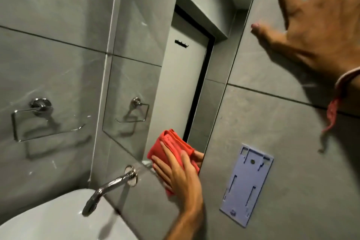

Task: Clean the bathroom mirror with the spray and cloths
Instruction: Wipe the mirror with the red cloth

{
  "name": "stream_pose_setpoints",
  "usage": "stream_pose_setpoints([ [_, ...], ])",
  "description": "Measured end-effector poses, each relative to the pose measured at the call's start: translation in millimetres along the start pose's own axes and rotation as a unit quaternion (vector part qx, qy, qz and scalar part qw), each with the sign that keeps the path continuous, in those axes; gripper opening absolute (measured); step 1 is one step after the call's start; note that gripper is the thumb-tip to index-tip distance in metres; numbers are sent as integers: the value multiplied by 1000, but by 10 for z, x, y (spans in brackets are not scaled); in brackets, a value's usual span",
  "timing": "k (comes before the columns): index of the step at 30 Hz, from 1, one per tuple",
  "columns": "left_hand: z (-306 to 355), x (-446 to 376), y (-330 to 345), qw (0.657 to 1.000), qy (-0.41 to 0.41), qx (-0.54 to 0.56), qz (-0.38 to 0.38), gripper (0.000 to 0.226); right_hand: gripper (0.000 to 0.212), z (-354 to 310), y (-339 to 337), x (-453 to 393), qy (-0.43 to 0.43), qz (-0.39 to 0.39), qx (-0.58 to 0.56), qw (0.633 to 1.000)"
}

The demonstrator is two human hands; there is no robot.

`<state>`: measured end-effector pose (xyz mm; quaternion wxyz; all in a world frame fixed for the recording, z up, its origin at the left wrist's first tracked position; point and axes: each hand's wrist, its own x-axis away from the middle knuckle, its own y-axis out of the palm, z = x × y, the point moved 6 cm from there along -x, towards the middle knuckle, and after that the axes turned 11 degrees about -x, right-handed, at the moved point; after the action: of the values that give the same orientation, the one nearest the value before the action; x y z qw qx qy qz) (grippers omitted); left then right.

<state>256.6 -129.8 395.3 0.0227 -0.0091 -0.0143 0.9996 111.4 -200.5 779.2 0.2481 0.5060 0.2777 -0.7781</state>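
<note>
I note a red cloth (pixel 167 148), grey wall tiles (pixel 272 122), a lilac wall bracket (pixel 247 185), a white basin (pixel 48 220)

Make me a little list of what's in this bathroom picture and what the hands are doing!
left hand: flat on the red cloth, pressing it on the mirror's lower corner
right hand: spread open on the wall tile, holding nothing
mirror: shows a door
tap: below the mirror, over the white sink
towel ring: empty
spray: not in view
</note>
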Motion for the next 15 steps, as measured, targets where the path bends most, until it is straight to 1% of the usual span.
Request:
stream_pose_setpoints([
  [2,280,222,87,999,-7,31,-11,70,94,-51,-92,14,-19,-16,7,1000],
  [3,477,274,78,998,3,57,-16,73,93,-64,-115,50,-15,-23,-11,1000],
  [5,1157,284,55,989,84,119,-16,78,87,-34,-278,-25,19,-18,-91,995],
  [7,1898,271,0,969,195,152,-6,76,82,-4,-454,-91,61,8,-225,972],
  [9,2688,253,-57,937,302,176,-3,72,80,92,-621,-145,91,50,-352,930],
  [10,3098,240,-88,919,346,190,-10,74,79,148,-727,-173,91,77,-384,916],
  [12,3877,272,-150,877,425,218,-55,84,74,305,-945,-231,92,125,-424,892],
  [14,4529,390,-217,827,503,228,-102,95,72,483,-1104,-318,109,144,-475,861],
  [15,4767,494,-253,799,541,231,-124,98,72,564,-1146,-362,123,145,-511,838],
])
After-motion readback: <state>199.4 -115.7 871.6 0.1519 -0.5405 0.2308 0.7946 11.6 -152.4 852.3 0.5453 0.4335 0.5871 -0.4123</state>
